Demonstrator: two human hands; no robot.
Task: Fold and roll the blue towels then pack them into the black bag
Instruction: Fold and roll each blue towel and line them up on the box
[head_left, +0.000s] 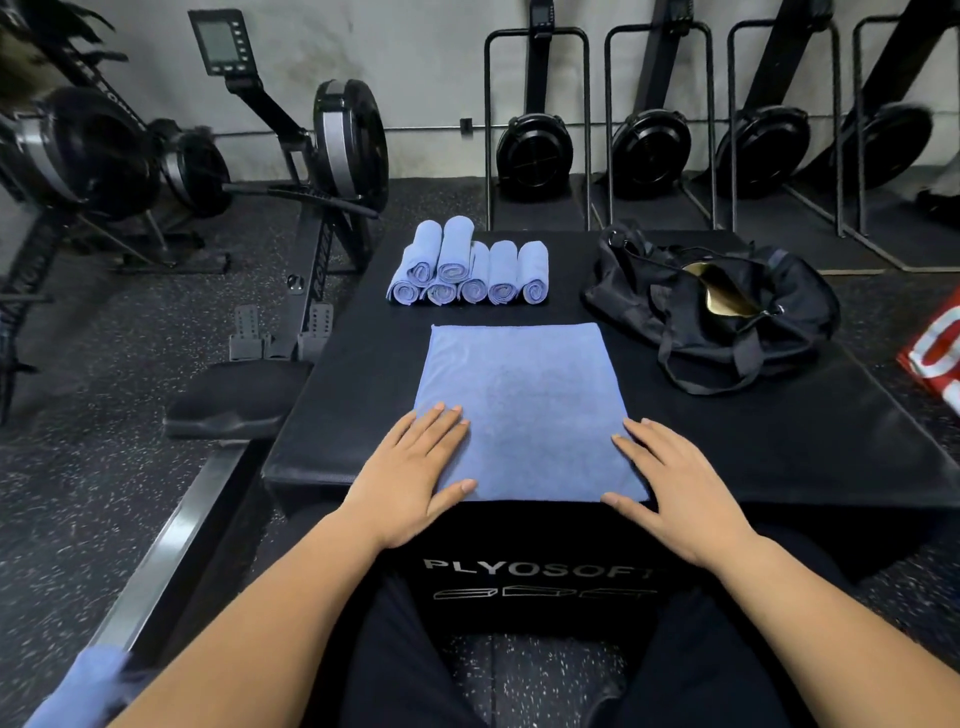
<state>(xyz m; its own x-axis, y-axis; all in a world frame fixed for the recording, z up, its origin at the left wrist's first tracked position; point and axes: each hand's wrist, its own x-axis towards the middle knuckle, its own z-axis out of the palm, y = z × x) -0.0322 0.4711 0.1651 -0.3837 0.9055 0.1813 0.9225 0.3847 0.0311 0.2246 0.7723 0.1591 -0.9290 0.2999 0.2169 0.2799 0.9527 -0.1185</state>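
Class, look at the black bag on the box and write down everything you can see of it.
The black bag is a soft fabric duffel, slumped and creased, lying on the far right part of the padded black box. Its top opening gapes, showing a gold lining. Black straps loop out over the box top toward the near side. No towel shows inside. Only the box touches it; the rolled towels lie apart to its left.
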